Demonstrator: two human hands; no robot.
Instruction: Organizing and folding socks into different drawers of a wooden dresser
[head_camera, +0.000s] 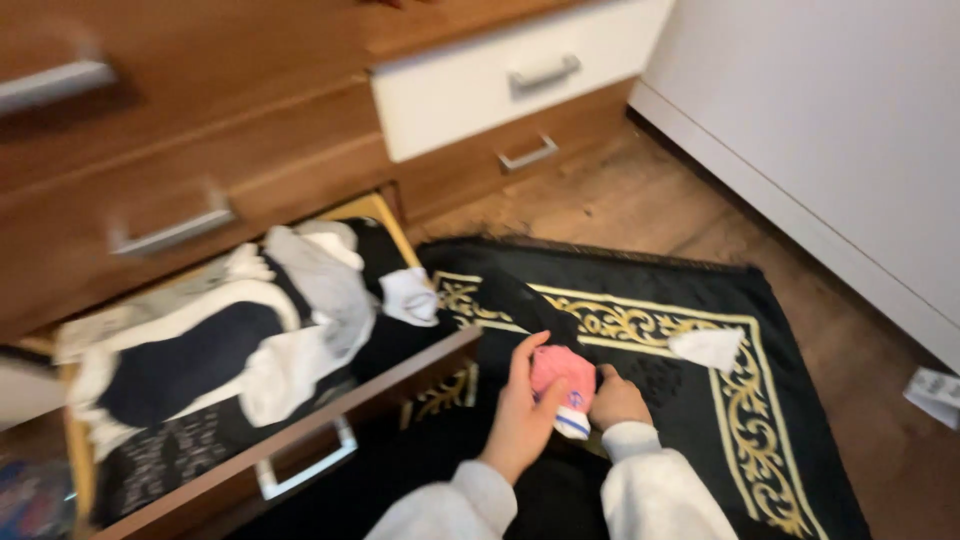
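Both my hands meet over a black rug with gold ornament (700, 420). My left hand (522, 410) and my right hand (617, 400) together hold a small pink sock with a white and blue cuff (562, 378), bunched between the fingers. Just to the left, the bottom drawer (300, 440) of a wooden dresser stands pulled out, filled with white, grey and black socks and clothes (250, 340). One white sock (410, 296) hangs near the drawer's right corner. A white piece of cloth (708, 347) lies on the rug to the right of my hands.
The wooden dresser (200, 150) has shut drawers with metal handles, one white-fronted (500, 80). A white cabinet wall (850, 140) stands on the right over the wooden floor. A white paper scrap (935, 392) lies on the floor at the far right.
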